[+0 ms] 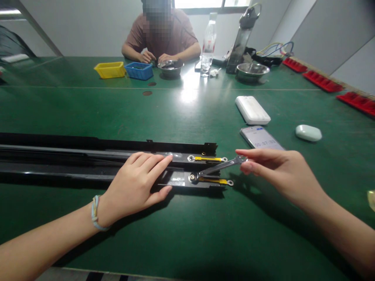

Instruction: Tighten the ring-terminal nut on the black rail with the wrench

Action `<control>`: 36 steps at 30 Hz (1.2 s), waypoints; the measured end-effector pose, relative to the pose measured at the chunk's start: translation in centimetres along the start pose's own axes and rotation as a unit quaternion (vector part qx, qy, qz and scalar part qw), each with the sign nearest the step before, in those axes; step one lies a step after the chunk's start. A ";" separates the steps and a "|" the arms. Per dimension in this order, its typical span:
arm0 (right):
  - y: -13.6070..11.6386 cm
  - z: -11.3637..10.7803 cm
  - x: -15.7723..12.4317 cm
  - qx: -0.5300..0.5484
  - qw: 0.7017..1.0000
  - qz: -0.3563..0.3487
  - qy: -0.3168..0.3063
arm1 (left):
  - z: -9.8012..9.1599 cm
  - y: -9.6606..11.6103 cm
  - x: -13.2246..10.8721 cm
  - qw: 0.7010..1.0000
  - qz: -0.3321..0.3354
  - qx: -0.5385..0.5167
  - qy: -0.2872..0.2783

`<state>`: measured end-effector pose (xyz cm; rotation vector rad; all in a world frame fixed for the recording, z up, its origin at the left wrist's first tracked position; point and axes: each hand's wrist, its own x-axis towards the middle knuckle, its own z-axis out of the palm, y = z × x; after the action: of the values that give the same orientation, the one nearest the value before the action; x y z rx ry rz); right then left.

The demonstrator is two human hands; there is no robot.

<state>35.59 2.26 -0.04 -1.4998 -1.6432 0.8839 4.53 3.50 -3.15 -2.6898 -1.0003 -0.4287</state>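
My right hand (275,166) pinches the end of a silver wrench (218,168) between thumb and fingers. The wrench's other end sits around a nut (192,177) on the nearer of two long black metal rails (73,177). My left hand (137,177) lies across the rails and grips the nearer one, thumb on the near side and fingers over the top. From under the wrench a yellow wire with ring terminals (219,181) reaches past the rail's end. A second yellow wire (206,159) lies on the farther rail (175,147).
A phone (260,137) showing a timer, a white power bank (252,110) and a pale earbud case (308,133) lie at right. Farther back are yellow (109,70) and blue bins (138,71), metal bowls (252,72), bottles (208,47), red trays (322,80) and a seated person (175,31).
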 end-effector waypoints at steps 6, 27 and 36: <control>-0.1 0.1 0.1 0.000 1.000 -0.001 0.001 | -0.2 0.1 -0.1 1.000 0.002 0.000 0.001; -0.4 -0.4 -0.5 0.008 0.992 -0.025 -0.123 | 0.2 -0.7 0.1 1.000 -0.006 -0.010 -0.003; -0.1 -0.1 -0.1 0.014 0.999 0.007 -0.030 | -0.1 -0.4 -0.5 1.000 -0.003 -0.006 -0.003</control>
<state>35.64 2.15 0.13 -1.4800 -1.6586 0.9640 3.91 3.48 -3.21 -2.7009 -1.0115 -0.4291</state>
